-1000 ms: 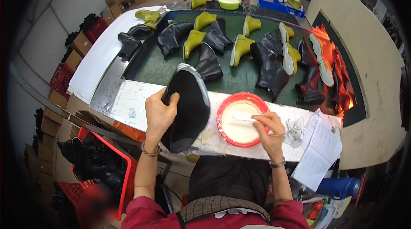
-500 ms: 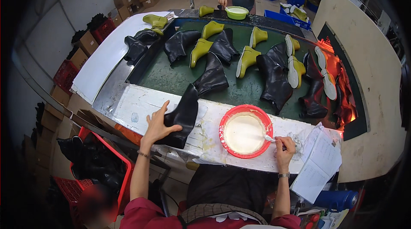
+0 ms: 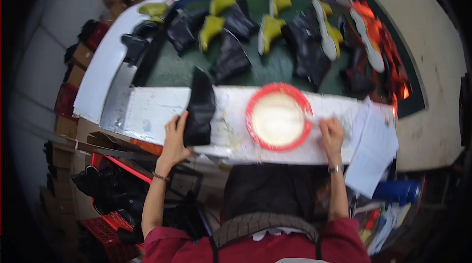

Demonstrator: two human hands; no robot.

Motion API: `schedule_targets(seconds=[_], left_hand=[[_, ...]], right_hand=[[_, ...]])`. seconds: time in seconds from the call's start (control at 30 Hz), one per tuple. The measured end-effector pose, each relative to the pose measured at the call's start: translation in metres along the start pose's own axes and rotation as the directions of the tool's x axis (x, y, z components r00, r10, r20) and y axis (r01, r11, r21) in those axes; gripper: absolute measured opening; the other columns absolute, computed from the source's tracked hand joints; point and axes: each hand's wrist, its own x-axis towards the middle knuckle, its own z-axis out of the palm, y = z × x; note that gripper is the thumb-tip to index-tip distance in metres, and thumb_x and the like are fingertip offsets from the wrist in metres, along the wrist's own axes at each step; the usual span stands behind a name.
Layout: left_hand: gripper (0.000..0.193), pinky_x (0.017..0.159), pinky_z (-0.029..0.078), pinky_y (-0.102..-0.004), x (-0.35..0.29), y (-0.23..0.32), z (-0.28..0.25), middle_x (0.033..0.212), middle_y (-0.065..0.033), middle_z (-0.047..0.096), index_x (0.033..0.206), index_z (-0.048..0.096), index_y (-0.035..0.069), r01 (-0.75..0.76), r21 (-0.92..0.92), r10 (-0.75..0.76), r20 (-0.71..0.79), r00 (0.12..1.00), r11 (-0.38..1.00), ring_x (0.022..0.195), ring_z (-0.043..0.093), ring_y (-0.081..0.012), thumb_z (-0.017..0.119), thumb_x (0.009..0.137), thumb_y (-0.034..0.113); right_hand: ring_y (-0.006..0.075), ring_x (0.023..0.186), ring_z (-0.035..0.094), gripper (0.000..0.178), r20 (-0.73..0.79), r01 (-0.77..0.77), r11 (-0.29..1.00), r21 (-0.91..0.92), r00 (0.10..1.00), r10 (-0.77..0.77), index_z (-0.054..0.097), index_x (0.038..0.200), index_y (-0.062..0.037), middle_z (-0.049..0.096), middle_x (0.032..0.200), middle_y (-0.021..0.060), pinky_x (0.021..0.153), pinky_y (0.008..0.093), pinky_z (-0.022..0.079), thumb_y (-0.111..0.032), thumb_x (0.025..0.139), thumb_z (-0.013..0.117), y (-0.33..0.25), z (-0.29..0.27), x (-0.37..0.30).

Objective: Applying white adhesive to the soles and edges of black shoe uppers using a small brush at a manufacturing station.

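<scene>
A black boot (image 3: 201,110) lies lengthwise on the white work board (image 3: 147,118), its narrow end pointing away from me. My left hand (image 3: 174,140) grips its lower left edge, fingers along the side and thumb by the near end. Right of it stands a red bowl (image 3: 250,127) filled with a cream-white paste (image 3: 278,120). Beside the bowl's right rim my right hand (image 3: 333,137) is closed around the handle of a pale brush (image 3: 309,115), which is smeared by motion and reaches to the rim.
Beyond the board, several black boots (image 3: 231,61) and yellow-green shoes (image 3: 270,31) lie on a green surface (image 3: 172,71). An orange-red glow (image 3: 388,61) lights the right end. Papers (image 3: 371,154) hang over the board's right edge. A red crate (image 3: 118,164) with black boots stands lower left.
The black boot has turned straighter and shifted left. My left thumb has slid off its top to its near edge. The view has tilted, and the shoes at the right have moved slightly.
</scene>
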Motion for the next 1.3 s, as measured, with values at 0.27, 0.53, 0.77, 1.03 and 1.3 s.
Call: schedule_targets(seconds=[0.27, 0.53, 0.77, 1.03, 1.3], left_hand=[[0.066, 0.102, 0.045, -0.0372, -0.005, -0.008, 0.032, 0.117, -0.0216, 0.064, 0.140, 0.051, -0.005, 0.002, -0.429, -0.200, -0.416, 0.887, 0.903, 0.112, 0.062, -0.0327, 0.053, 0.075, -0.016], [0.050, 0.101, 0.045, -0.0330, 0.005, 0.083, 0.028, 0.124, -0.0169, 0.062, 0.136, 0.052, -0.006, -0.228, -0.539, -0.095, -0.506, 0.857, 0.811, 0.117, 0.060, -0.0262, 0.062, 0.087, -0.008], [0.053, 0.105, 0.045, -0.0395, 0.011, 0.117, 0.029, 0.127, -0.0197, 0.061, 0.132, 0.058, -0.002, -0.292, -0.556, -0.022, -0.488, 0.872, 0.778, 0.120, 0.060, -0.0333, 0.069, 0.080, -0.006], [0.061, 0.103, 0.047, -0.0414, 0.011, 0.147, 0.018, 0.126, -0.0203, 0.062, 0.127, 0.063, -0.001, -0.412, -0.556, 0.146, -0.460, 0.876, 0.722, 0.120, 0.060, -0.0335, 0.086, 0.071, 0.006], [0.065, 0.102, 0.046, -0.0408, 0.016, 0.156, 0.034, 0.123, -0.0192, 0.062, 0.130, 0.060, -0.002, -0.329, -0.616, -0.136, -0.586, 0.799, 0.716, 0.118, 0.061, -0.0315, 0.087, 0.074, 0.018]], right_hand=[[0.0216, 0.069, 0.063, 0.014, 0.210, 0.150, 0.928, -0.341, 0.974, -0.080, 0.079, 0.100, -0.0107, 0.063, 0.085, 0.0035, 0.060, 0.0340, 0.048, -0.018, 0.088, 0.075, -0.090, -0.010, 0.046], [0.0211, 0.070, 0.066, 0.011, 0.282, 0.351, 0.823, -0.446, 0.928, -0.243, 0.078, 0.091, -0.0114, 0.066, 0.087, 0.0020, 0.060, 0.0342, 0.051, -0.017, 0.082, 0.079, -0.100, -0.015, 0.037], [0.0136, 0.064, 0.063, 0.012, 0.165, -0.038, 0.999, 0.002, 0.986, 0.037, 0.080, 0.096, -0.0071, 0.068, 0.083, 0.0045, 0.053, 0.0260, 0.047, -0.012, 0.086, 0.079, -0.119, -0.027, 0.030], [0.0088, 0.067, 0.058, 0.015, 0.015, 0.111, 0.986, 0.127, 0.993, -0.114, 0.078, 0.102, -0.0034, 0.066, 0.086, 0.0038, 0.055, 0.0239, 0.043, -0.008, 0.088, 0.078, -0.106, -0.014, 0.066], [0.0099, 0.076, 0.064, 0.023, 0.037, 0.214, 0.939, 0.268, 0.972, -0.232, 0.078, 0.103, -0.0019, 0.065, 0.093, 0.0050, 0.064, 0.0216, 0.052, 0.002, 0.081, 0.082, -0.120, -0.013, 0.043]])
